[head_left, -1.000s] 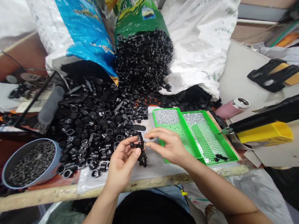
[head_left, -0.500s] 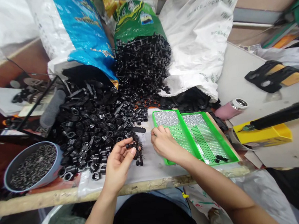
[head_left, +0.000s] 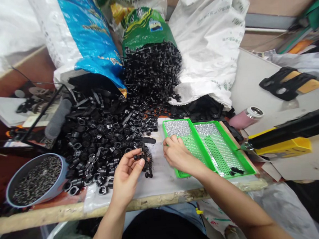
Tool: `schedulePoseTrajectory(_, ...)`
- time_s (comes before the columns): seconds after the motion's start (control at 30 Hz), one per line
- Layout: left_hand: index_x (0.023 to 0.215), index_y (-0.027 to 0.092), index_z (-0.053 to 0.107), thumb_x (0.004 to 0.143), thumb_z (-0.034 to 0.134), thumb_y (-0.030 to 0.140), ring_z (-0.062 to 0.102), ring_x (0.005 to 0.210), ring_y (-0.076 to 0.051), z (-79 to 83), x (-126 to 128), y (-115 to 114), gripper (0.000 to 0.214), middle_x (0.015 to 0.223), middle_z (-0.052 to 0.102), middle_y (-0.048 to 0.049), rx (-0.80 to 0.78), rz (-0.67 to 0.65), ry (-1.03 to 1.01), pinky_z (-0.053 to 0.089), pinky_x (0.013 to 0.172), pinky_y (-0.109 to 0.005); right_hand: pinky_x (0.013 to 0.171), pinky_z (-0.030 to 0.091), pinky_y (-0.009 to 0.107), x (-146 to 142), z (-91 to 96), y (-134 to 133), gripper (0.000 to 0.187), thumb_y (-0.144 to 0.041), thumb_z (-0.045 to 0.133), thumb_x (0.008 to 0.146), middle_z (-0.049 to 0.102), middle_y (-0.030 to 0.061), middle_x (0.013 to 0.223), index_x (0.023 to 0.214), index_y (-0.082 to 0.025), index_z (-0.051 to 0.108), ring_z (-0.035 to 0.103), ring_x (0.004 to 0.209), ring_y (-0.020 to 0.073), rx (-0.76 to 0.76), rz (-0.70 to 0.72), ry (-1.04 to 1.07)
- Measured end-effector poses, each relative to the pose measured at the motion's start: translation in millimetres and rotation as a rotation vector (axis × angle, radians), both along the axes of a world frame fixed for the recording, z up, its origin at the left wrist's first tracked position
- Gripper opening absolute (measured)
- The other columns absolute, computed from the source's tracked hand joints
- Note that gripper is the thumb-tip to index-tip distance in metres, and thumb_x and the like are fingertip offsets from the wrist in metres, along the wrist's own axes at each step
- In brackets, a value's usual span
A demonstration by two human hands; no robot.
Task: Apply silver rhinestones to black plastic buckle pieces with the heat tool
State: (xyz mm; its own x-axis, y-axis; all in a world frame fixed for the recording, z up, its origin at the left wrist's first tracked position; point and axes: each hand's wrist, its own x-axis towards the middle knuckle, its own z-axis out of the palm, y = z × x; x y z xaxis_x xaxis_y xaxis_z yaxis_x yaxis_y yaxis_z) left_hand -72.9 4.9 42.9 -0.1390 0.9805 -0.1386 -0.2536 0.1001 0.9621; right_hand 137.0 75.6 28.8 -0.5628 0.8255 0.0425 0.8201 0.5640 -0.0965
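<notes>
My left hand (head_left: 128, 173) is closed, with a jointed black plastic part (head_left: 145, 159) between thumb and fingers above the table's white sheet. Over the left rim of a green perforated tray (head_left: 182, 174) is my right hand (head_left: 176, 151), its fingers bunched in a pinch. Whatever those fingertips hold is hidden. Small silvery pieces (head_left: 177, 127) lie at the tray's far end. A second green tray (head_left: 247, 161) adjoins it on the right, with similar pieces and a few black parts (head_left: 236, 170). Beside my left hand spreads a heap of black plastic parts (head_left: 95, 137).
A blue bowl (head_left: 64, 175) of small pieces stands at left. Sacks, including a green one (head_left: 149, 35), rise behind the heap. On the right are a black driver-like tool (head_left: 287, 129), a yellow bin (head_left: 299, 147) and a pink flask (head_left: 240, 120). A wooden edge (head_left: 164, 198) runs along the front.
The black driver-like tool at right has shifted left, its tip now near the tray's edge. My view has moved slightly. Both hands keep nearly the same positions and grips.
</notes>
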Motion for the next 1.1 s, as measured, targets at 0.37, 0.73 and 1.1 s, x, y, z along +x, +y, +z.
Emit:
schedulePoseTrajectory(0.37,0.119,0.021,0.072,0.085,0.079,0.051,0.073,0.098,-0.021,3.4,9.4,3.7,0.046,0.116,0.077,-0.0099,0.035,0.026,0.079,0.057,0.088,-0.031,0.079,0.049,0.038,9.8,44.3,-8.9,0.021,-0.035,0.064,0.095,0.072,0.0086,0.098,0.108,-0.019,0.069,0.064,0.09,0.0255,-0.091,-0.156,0.611)
schedulePoseTrajectory(0.73,0.131,0.02,0.062,0.107,0.042,0.035,0.069,0.112,-0.023,38.5,-4.0,80.5,0.034,0.124,0.074,-0.0103,0.221,-0.282,1.161,0.053,0.1,-0.034,0.066,0.05,0.03,-6.3,12.5,-25.4,0.019,-0.035,0.057,0.093,0.073,0.0023,0.08,0.092,-0.021,0.07,0.067,0.074,0.0206,-0.217,-0.352,1.099)
schedulePoseTrajectory(1.1,0.099,0.008,0.07,0.083,0.064,0.012,0.063,0.116,-0.043,39.4,-33.0,190.8,0.018,0.102,0.074,-0.0266,0.007,-0.084,1.482,0.045,0.1,-0.053,0.077,0.056,0.032,-18.2,0.0,-25.6,0.034,-0.053,0.063,0.094,0.076,0.0066,0.092,0.099,-0.021,0.069,0.071,0.085,0.0218,-0.226,-0.349,1.387)
